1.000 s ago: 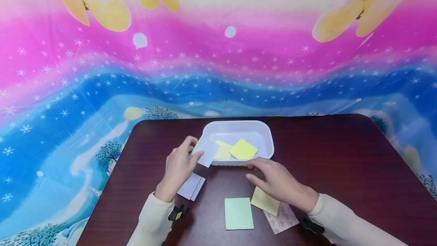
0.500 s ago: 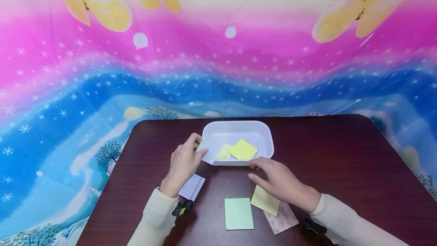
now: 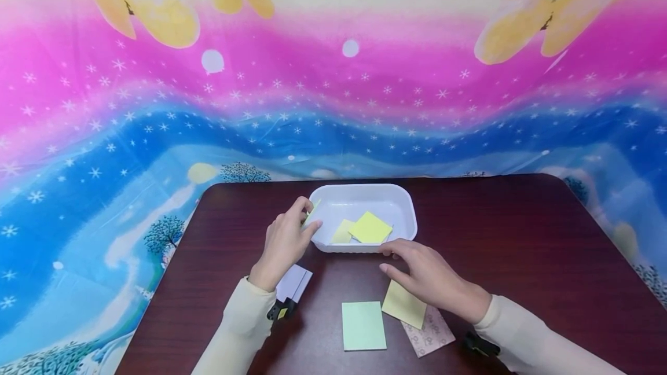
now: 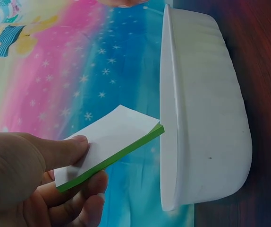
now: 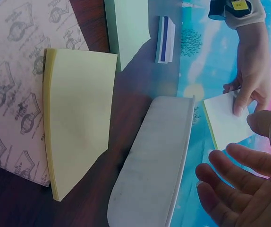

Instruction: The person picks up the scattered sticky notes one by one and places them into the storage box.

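My left hand [image 3: 289,236] pinches a sticky note pad [image 4: 114,137] between thumb and fingers; its top face is white and its edge green. The pad is held over the left rim of the white plastic tray [image 3: 401,207]. Inside that tray lie a bright yellow sticky note pad [image 3: 371,227] and a paler yellow one [image 3: 342,232]. My right hand [image 3: 429,276] is at the tray's front rim, fingers loosely bent and nothing in them, as the right wrist view shows. Below it lies a cream-yellow note pad [image 5: 81,109], partly over a pink patterned pad [image 5: 12,94].
A light green note pad [image 3: 363,326] lies on the dark wood table [image 3: 495,236] near the front. Lilac note pads [image 3: 294,282] lie beside my left forearm, partly hidden by it. A colourful printed cloth [image 3: 333,103] hangs behind the table.
My left hand has moved slightly up and right with the note pad, which has tilted until it shows nearly edge-on in the head view. My right hand has barely moved.
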Demonstrator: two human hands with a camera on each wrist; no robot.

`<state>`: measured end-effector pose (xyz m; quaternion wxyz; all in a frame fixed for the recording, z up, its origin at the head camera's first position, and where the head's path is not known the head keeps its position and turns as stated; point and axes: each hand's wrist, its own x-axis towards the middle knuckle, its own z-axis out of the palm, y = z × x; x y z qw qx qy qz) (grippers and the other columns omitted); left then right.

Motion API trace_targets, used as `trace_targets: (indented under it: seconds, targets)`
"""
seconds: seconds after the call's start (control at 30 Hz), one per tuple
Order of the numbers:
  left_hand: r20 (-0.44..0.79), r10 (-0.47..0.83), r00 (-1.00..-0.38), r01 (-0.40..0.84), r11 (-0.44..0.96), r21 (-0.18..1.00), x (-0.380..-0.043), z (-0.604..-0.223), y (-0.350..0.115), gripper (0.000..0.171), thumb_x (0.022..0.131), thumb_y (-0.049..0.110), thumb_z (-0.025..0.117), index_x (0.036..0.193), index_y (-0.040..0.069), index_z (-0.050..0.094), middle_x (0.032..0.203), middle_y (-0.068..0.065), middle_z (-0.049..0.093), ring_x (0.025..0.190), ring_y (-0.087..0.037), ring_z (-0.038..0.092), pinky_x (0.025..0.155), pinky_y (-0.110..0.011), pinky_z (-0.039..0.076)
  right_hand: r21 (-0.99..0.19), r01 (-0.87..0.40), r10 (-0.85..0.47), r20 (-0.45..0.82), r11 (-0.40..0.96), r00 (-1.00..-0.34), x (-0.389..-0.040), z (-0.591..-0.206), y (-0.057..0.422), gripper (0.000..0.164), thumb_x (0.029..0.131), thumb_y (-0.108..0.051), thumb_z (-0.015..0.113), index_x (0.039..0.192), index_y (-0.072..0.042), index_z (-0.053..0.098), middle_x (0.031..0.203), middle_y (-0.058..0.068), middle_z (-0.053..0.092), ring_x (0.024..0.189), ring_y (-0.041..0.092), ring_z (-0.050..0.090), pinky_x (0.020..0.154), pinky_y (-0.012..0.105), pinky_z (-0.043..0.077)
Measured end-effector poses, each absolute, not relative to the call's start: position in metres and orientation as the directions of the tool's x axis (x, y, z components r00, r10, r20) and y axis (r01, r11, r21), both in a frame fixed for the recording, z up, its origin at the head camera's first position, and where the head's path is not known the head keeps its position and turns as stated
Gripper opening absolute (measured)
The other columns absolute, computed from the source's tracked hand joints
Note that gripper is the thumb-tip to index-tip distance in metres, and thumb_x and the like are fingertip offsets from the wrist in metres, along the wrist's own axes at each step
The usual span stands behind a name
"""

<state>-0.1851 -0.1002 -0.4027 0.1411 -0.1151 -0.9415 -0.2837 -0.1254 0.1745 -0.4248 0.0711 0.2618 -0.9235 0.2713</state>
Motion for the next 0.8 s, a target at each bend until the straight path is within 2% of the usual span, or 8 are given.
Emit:
trace_targets:
  seconds: [0.27, 0.43, 0.53, 0.8]
  targets:
    - [0.296, 0.138, -0.945, 0.28, 0.81, 0.516, -0.192, -0.402, -0.097, 0.026, 0.083, 0.03, 0.068, 0.098, 0.021, 0.05, 0.085, -0.002, 0.07, 0.063, -0.014, 0.053, 0.052, -0.035, 0.04, -0.463, -0.517, -0.443, 0.267, 0.72, -0.856, -0.125, -0.424, 0.175, 0.036, 0.089, -0.041, 0.057, 0.115, -0.018, 0.065, 0.108, -0.009, 0.064, 0.09, 0.007, 0.059, 0.076, 0.03, 0.049]
    - [0.287, 0.151, -0.946, 0.287, 0.8, 0.526, -0.198, -0.402, -0.093, 0.026, 0.083, 0.029, 0.069, 0.098, 0.019, 0.051, 0.092, -0.006, 0.071, 0.078, -0.018, 0.064, 0.059, -0.038, 0.046, -0.459, -0.514, -0.438, 0.269, 0.725, -0.858, -0.125, -0.424, 0.175, 0.033, 0.089, -0.041, 0.058, 0.115, -0.021, 0.065, 0.107, -0.012, 0.063, 0.089, 0.006, 0.059, 0.075, 0.029, 0.049]
    - [0.28, 0.162, -0.946, 0.293, 0.796, 0.53, -0.202, -0.403, -0.091, 0.026, 0.083, 0.028, 0.069, 0.098, 0.018, 0.051, 0.094, -0.008, 0.072, 0.084, -0.021, 0.066, 0.063, -0.039, 0.048, -0.457, -0.514, -0.437, 0.27, 0.726, -0.858, -0.125, -0.425, 0.175, 0.032, 0.089, -0.041, 0.058, 0.114, -0.022, 0.065, 0.107, -0.013, 0.063, 0.089, 0.006, 0.059, 0.075, 0.028, 0.049]
    - [0.243, 0.158, -0.957, 0.266, 0.81, 0.522, -0.212, -0.407, -0.086, 0.026, 0.082, 0.028, 0.069, 0.099, 0.019, 0.051, 0.095, -0.009, 0.071, 0.081, -0.02, 0.064, 0.064, -0.039, 0.048, -0.46, -0.509, -0.435, 0.264, 0.727, -0.86, -0.125, -0.425, 0.175, 0.036, 0.09, -0.045, 0.055, 0.115, -0.022, 0.065, 0.107, -0.013, 0.063, 0.088, 0.003, 0.056, 0.074, 0.028, 0.049]
